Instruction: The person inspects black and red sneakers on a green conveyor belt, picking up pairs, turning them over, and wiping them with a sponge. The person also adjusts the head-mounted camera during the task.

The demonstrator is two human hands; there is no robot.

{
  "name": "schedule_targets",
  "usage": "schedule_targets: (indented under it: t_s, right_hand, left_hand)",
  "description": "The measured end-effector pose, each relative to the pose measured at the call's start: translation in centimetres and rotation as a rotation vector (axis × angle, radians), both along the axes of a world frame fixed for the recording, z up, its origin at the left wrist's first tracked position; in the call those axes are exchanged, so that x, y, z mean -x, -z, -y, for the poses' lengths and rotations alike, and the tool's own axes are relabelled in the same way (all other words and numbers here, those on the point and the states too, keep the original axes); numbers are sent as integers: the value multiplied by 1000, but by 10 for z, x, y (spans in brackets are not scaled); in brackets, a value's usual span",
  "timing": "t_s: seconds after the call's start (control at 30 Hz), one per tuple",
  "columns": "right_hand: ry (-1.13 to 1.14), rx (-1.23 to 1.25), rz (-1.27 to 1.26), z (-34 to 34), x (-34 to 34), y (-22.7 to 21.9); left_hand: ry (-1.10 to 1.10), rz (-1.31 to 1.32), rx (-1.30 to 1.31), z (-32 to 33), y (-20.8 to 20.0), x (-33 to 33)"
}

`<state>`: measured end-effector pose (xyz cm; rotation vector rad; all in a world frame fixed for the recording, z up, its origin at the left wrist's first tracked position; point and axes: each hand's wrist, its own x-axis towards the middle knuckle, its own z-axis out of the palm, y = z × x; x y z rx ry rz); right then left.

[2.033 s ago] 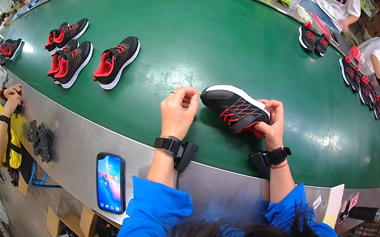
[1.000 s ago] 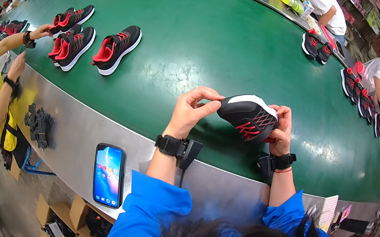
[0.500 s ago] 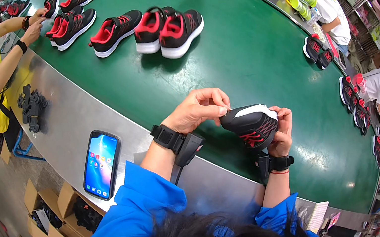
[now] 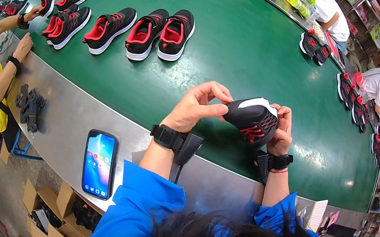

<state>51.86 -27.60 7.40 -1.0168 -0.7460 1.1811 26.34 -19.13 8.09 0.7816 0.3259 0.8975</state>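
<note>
one shoe (image 4: 252,120) held up over the green surface (image 4: 261,64)

so the shoe is gripped by the right hand (image 4: 279,128) at the end away from the toe, with the toe pointed at the left hand (image 4: 197,106). thumb and fingertips of the left are held narrow right by the toe, can't tell if anything's pinched there. more shoes (image 4: 111,30) are lined up farther out. a phone (image 4: 100,164) is parked on the metal edge (image 4: 70,106), screen lit.

Bright light — glare on green surface (image 4: 243,44), edges bending.
</note>
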Motion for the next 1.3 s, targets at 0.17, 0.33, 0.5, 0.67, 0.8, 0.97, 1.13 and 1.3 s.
schedule_targets:
  t_s: [0.17,0.33,0.5,0.67,0.8,0.97,1.13,1.3]
  right_hand:
    - [-14,-10,35,0,-2,4]
    - [-9,-19,53,1,0,4]
    - [18,-11,101,0,0,5]
    - [15,-17,91,-1,3,4]
    - [1,-8,94,-1,5,4]
    - [36,18,45,1,6,4]
    - [4,136,-153,4,2,5]
    - [72,351,-270,5,18,-14]
  left_hand:
    - [-108,-60,18,1,6,0]
    - [-189,-98,-34,-1,12,0]
    - [-250,-132,-41,-2,12,-1]
    - [-238,-212,1,-1,14,-2]
    - [-226,-239,36,0,17,-4]
    - [-442,-336,127,-2,19,-7]
    - [-461,-650,-85,-7,55,2]
    - [-242,-814,-388,9,31,-10]
